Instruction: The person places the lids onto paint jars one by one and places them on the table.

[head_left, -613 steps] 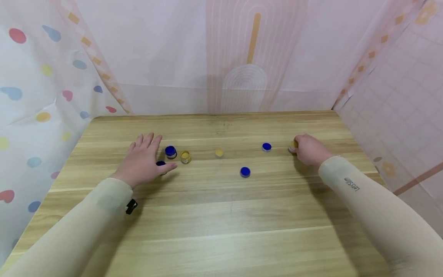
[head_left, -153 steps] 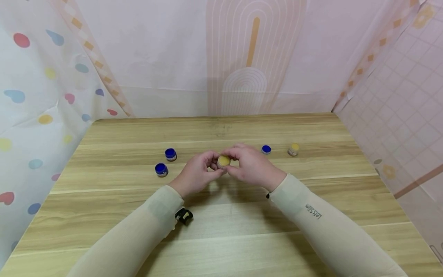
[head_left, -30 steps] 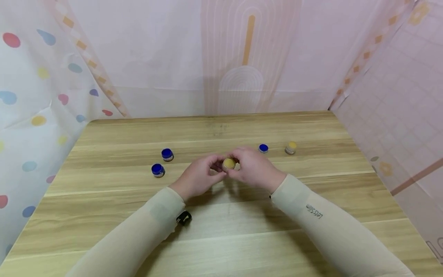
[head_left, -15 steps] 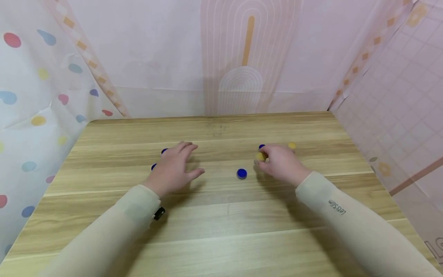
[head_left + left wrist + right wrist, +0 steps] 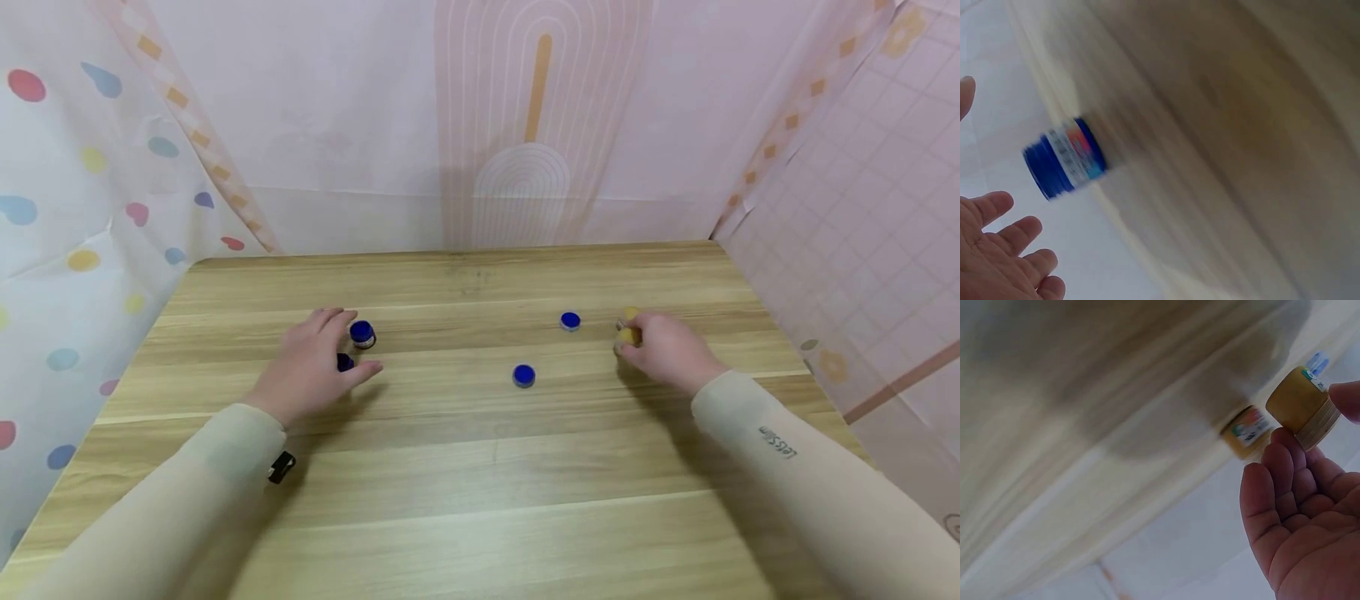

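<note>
My right hand [image 5: 671, 350] pinches a small yellow paint jar [image 5: 628, 338] between thumb and fingers, at the right of the table. In the right wrist view this jar [image 5: 1297, 403] has its ridged lid on and is held tilted, off the table. A second yellow jar [image 5: 1247, 434] stands just beyond it. My left hand [image 5: 307, 367], fingers spread and thumb out, hovers at a blue jar [image 5: 345, 362] that it partly hides. Another blue jar [image 5: 362, 334] stands right of its fingertips. The left wrist view shows one blue jar [image 5: 1063, 156] apart from the fingers.
Two blue lids lie on the wooden table [image 5: 480, 500]: one lid [image 5: 523, 376] near the middle, the other lid [image 5: 570, 321] farther back and right. Patterned cloth [image 5: 360, 125] hangs behind the table and at both sides.
Both hands were together on the yellow jar at the middle. Since then my right hand has carried it right beside the other yellow jar; my left hand let go and moved left.
</note>
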Demonstrator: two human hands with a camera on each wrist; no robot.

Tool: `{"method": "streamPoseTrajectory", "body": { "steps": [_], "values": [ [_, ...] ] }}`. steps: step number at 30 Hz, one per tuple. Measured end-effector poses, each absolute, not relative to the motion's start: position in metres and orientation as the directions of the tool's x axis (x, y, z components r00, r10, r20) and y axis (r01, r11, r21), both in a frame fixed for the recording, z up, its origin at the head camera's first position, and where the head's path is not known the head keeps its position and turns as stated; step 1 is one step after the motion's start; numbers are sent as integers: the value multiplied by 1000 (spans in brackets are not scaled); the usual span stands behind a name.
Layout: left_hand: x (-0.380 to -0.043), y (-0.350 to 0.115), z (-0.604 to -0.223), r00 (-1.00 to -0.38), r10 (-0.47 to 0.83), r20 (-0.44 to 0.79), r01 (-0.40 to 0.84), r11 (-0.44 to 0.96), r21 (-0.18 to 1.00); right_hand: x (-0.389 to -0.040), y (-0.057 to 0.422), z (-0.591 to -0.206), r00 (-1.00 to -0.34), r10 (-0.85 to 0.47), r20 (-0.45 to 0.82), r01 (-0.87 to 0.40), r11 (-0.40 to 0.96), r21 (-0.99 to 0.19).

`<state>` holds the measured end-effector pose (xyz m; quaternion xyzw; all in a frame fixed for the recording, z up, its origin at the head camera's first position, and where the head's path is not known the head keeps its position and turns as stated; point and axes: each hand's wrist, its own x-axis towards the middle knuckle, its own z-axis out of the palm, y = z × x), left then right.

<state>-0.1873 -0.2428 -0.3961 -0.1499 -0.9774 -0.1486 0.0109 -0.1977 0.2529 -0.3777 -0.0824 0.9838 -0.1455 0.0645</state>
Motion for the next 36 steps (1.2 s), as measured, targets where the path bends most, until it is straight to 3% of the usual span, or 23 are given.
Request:
{"method": "streamPoseTrajectory", "body": {
  "steps": [16, 28, 36],
  "values": [
    [-187, -270, -397, -974, 220, -47, 196, 934, 298, -202, 270, -377, -973, -176, -152, -133, 958, -253],
    [-184, -273, -400, -971, 227, -77, 197, 940, 278, -206, 272, -369, -947, -194, -256, -120, 953, -279],
    [-183, -273, -399, -971, 216, -105, 177, 940, 292, -209, 271, -366, -937, -195, -291, -128, 963, -236]
  ]
}}
